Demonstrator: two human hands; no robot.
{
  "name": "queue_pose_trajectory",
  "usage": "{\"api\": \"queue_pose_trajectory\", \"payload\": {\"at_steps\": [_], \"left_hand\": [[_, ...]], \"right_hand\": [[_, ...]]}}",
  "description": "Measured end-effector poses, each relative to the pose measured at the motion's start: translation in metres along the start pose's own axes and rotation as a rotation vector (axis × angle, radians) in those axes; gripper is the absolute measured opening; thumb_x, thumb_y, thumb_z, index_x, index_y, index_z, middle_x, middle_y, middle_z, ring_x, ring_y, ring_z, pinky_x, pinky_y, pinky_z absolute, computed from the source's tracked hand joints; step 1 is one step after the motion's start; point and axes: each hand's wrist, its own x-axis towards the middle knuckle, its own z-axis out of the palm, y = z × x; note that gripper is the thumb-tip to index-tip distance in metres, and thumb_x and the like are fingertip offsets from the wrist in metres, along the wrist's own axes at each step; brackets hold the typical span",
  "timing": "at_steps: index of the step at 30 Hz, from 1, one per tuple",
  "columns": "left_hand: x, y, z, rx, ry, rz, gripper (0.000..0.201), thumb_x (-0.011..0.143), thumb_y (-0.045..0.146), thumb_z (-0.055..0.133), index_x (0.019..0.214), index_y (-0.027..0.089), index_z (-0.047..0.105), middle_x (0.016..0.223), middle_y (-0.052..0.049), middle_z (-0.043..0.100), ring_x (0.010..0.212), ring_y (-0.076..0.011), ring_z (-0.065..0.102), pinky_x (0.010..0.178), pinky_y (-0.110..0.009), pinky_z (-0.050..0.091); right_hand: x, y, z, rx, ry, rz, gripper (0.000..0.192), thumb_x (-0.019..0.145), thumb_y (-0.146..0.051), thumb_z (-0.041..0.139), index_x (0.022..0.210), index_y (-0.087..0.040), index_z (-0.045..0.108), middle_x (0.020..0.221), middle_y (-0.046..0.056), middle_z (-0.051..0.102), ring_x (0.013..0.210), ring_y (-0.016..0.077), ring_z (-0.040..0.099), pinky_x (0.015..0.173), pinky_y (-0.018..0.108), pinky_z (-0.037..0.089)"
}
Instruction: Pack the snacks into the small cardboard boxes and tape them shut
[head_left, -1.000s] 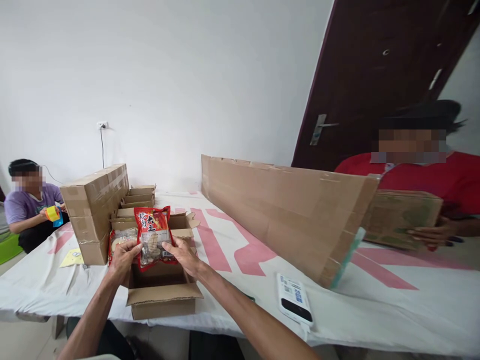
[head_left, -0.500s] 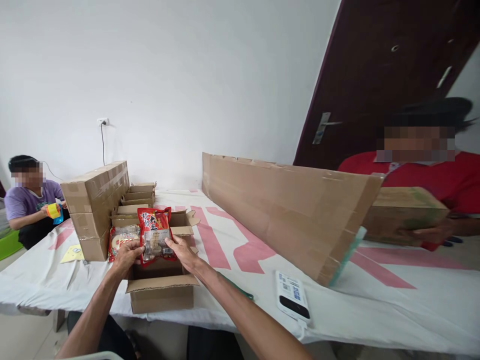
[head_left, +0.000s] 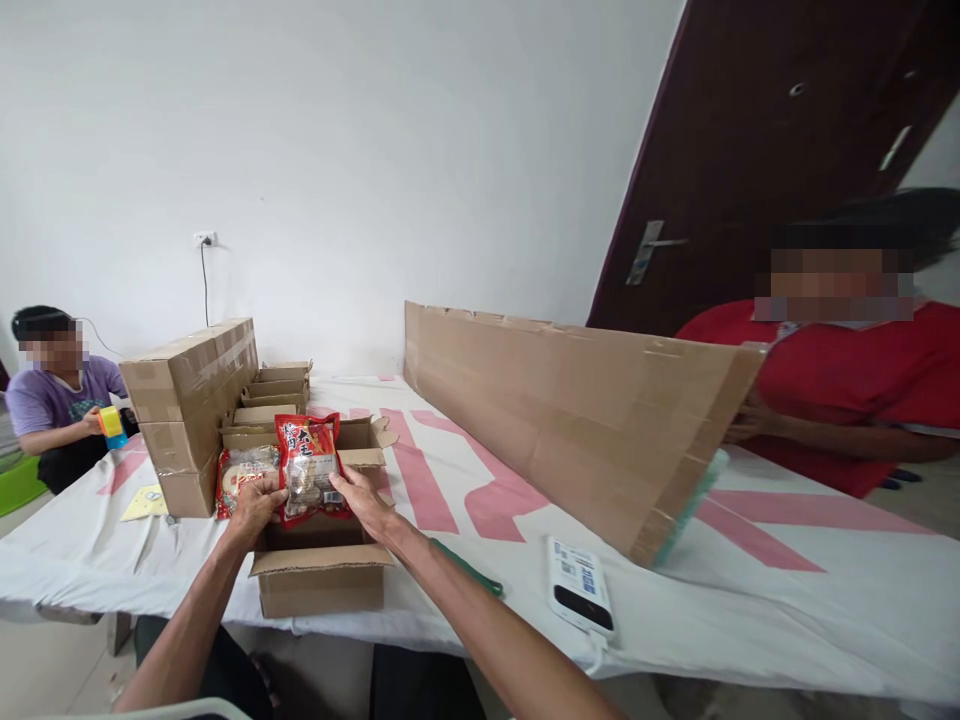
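Observation:
A red snack packet (head_left: 310,465) with a clear window is held upright between my hands, above an open cardboard box (head_left: 322,590). My left hand (head_left: 257,508) pinches its lower left edge. On the lower right edge, my right hand (head_left: 358,500) has its thumb over the front. Beside my left hand, a second red and clear packet (head_left: 244,470) lies left of the box, partly hidden by that hand. The box flaps stand up and its inside is mostly hidden by the packet and my hands.
Stacked taped cartons (head_left: 180,420) stand at the left, with several open boxes (head_left: 279,385) behind mine. A long cardboard panel (head_left: 570,410) crosses the table's right side. Nearby are a white device with a cable (head_left: 579,585) and a yellow paper (head_left: 144,503). One person sits at each side.
My hands keep the packet in nearly the same place. At the right, the other person's carton has gone out of sight and their hands have moved behind the panel.

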Motion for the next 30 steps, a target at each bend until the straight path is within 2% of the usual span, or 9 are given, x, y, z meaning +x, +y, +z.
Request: {"api": "queue_pose_trajectory", "payload": {"at_steps": [10, 17, 23, 30], "left_hand": [[0.002, -0.002, 0.000, 0.003, -0.018, 0.013, 0.042, 0.055, 0.051, 0.093, 0.067, 0.017, 0.071, 0.060, -0.001, 0.068, 0.055, -0.0155, 0.060, 0.054, -0.025, 0.045], [0.003, -0.002, -0.001, -0.013, -0.021, 0.031, 0.040, 0.057, 0.050, 0.090, 0.063, 0.018, 0.069, 0.058, 0.000, 0.066, 0.052, -0.0139, 0.057, 0.054, -0.024, 0.044], [0.002, 0.009, -0.002, -0.055, -0.009, 0.066, 0.041, 0.057, 0.052, 0.091, 0.065, 0.018, 0.070, 0.059, -0.001, 0.068, 0.054, -0.0165, 0.061, 0.054, -0.026, 0.045], [-0.002, 0.025, -0.004, -0.098, -0.017, 0.099, 0.043, 0.055, 0.051, 0.094, 0.074, 0.016, 0.079, 0.069, -0.006, 0.077, 0.062, -0.0211, 0.068, 0.060, -0.030, 0.052]], "right_hand": [[0.001, 0.000, 0.000, 0.011, -0.014, -0.012, 0.071, 0.071, -0.079, 0.083, 0.116, -0.024, 0.079, 0.115, 0.006, 0.083, 0.120, 0.0330, 0.071, 0.114, 0.053, 0.051], [0.000, -0.005, 0.002, 0.074, -0.041, 0.017, 0.074, 0.069, -0.078, 0.086, 0.117, -0.022, 0.079, 0.117, 0.008, 0.083, 0.115, 0.0319, 0.075, 0.115, 0.052, 0.051], [-0.001, -0.023, 0.006, 0.081, -0.078, -0.045, 0.070, 0.073, -0.077, 0.084, 0.120, -0.024, 0.079, 0.125, 0.007, 0.082, 0.122, 0.0305, 0.072, 0.120, 0.051, 0.048], [-0.005, -0.049, 0.010, 0.029, -0.110, -0.075, 0.061, 0.077, -0.076, 0.082, 0.117, -0.029, 0.079, 0.124, 0.006, 0.081, 0.118, 0.0298, 0.073, 0.113, 0.048, 0.053]]}}
